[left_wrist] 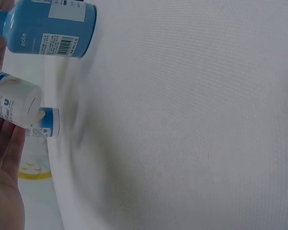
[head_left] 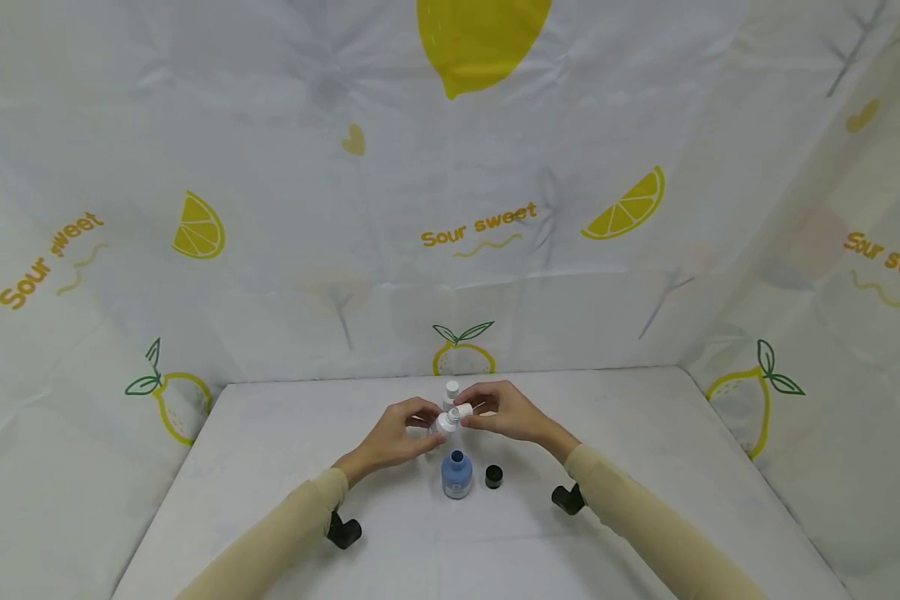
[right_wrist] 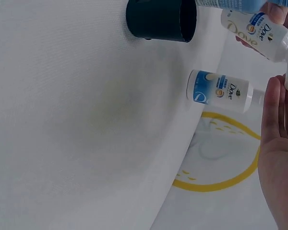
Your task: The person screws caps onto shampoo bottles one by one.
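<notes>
Grips one white bottle (head_left: 444, 423) in the left hand (head_left: 392, 435), fingers and thumb round its body, and holds it tilted above the tabletop (head_left: 270, 475), neck toward 1 o'clock, base toward 7. Pinches one white cap (head_left: 465, 410) in the right hand (head_left: 516, 414), right at that neck — cannot tell whether touching or just apart. At 12 o'clock from the held bottle, see a second white bottle (head_left: 452, 391), upright and partly hidden behind the first. Can read "Dove" on both in the right wrist view. At 6 o'clock from the held bottle, find one blue bottle (head_left: 457, 477), standing upright on the tabletop with its mouth uncovered. At 3 o'clock from the blue one, near but apart, note one black cap (head_left: 493, 476) on the tabletop. Makes three bottles in all — two white, one blue. Wears two pale sleeves (head_left: 285, 525) and two black wrist devices (head_left: 345, 532), one toward 7 o'clock and one toward 4 o'clock from the held bottle. Toward 12 o'clock, beyond the far edge, see a white backdrop (head_left: 270, 317) with two lemon slices (head_left: 198, 227) and "Sour sweet" printed three times.
</notes>
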A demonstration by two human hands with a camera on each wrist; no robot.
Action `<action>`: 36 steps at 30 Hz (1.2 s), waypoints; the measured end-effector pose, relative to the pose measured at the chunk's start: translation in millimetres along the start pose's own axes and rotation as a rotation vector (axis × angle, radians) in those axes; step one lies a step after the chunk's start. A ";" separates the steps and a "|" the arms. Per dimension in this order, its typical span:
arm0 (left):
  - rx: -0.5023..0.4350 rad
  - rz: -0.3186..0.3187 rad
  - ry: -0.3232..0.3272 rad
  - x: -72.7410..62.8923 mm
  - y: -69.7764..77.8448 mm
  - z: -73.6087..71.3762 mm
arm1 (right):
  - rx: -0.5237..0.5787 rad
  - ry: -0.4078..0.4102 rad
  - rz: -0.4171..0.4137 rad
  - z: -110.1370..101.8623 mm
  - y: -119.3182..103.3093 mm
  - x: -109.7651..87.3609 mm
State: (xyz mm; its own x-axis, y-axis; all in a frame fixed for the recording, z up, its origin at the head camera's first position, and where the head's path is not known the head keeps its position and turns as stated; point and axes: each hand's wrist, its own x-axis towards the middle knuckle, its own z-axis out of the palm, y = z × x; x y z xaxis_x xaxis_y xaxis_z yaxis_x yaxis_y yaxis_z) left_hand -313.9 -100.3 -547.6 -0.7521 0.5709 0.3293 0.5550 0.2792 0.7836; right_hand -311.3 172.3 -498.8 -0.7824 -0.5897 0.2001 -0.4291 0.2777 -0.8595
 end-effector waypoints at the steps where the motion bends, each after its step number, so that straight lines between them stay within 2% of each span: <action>1: -0.001 0.000 -0.001 0.0 0.2 0.5 | 0.004 0.002 -0.004 0.4 -0.1 0.3; 9: -0.005 -0.007 0.002 -0.7 -0.3 3.3 | 0.031 -0.008 -0.006 2.0 -1.8 1.7; 18: -0.001 0.011 0.001 0.0 -1.7 3.0 | -0.004 -0.019 -0.044 2.8 0.6 4.1; 25: 0.005 0.028 0.004 1.1 -1.0 1.7 | -0.011 -0.024 -0.041 4.3 -1.5 6.0; 36: 0.011 -0.001 0.001 -1.5 2.0 -0.3 | -0.063 -0.013 -0.047 6.0 -2.0 5.9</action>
State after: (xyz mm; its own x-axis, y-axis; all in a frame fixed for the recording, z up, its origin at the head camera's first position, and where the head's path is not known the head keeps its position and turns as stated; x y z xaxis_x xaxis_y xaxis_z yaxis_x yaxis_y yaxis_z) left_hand -311.7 -100.8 -546.3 -0.7530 0.5701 0.3287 0.5580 0.2882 0.7782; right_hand -312.4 163.7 -498.7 -0.7547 -0.6133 0.2330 -0.4934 0.2965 -0.8177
